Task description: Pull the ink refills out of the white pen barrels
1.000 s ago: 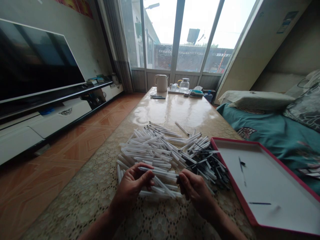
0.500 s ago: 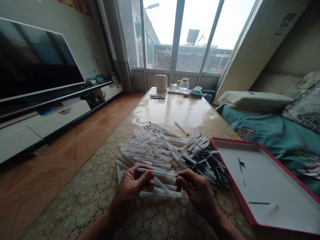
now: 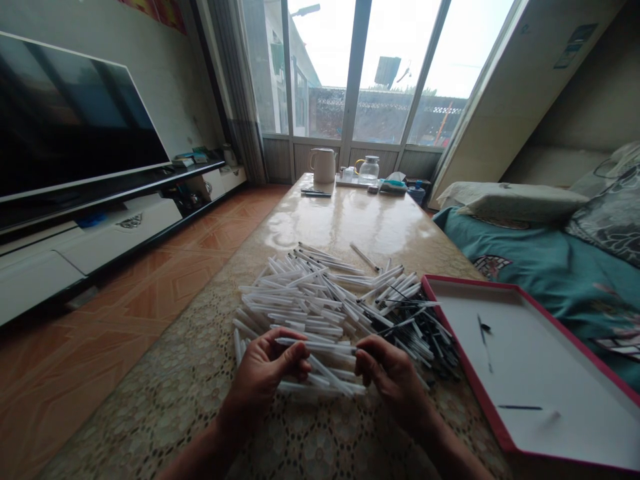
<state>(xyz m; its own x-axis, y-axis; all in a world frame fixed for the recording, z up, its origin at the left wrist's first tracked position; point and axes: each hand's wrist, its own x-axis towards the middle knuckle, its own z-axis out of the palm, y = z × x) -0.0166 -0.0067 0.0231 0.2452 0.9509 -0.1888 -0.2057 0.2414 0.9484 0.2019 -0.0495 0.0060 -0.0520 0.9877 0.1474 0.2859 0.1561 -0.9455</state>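
Note:
A heap of white pen barrels [image 3: 305, 300] lies on the table [image 3: 350, 220], with a darker heap of thin black refills [image 3: 425, 337] on its right side. My left hand [image 3: 265, 373] is closed on one white pen barrel [image 3: 320, 346], held level just above the near edge of the heap. My right hand [image 3: 390, 373] pinches at the barrel's right end; what is between its fingertips is too small to make out. Both hands hover close together over the lace tablecloth [image 3: 200, 393].
A red-rimmed white tray [image 3: 530, 373] lies at the right with a few black refills in it. A white kettle [image 3: 323, 165] and a glass jug [image 3: 369, 170] stand at the table's far end. A TV [image 3: 60, 120] is on the left, a bed [image 3: 550, 267] on the right.
The hands have hardly moved. My right hand's fingers have shifted slightly at the right end of the barrel; the left hand keeps its hold.

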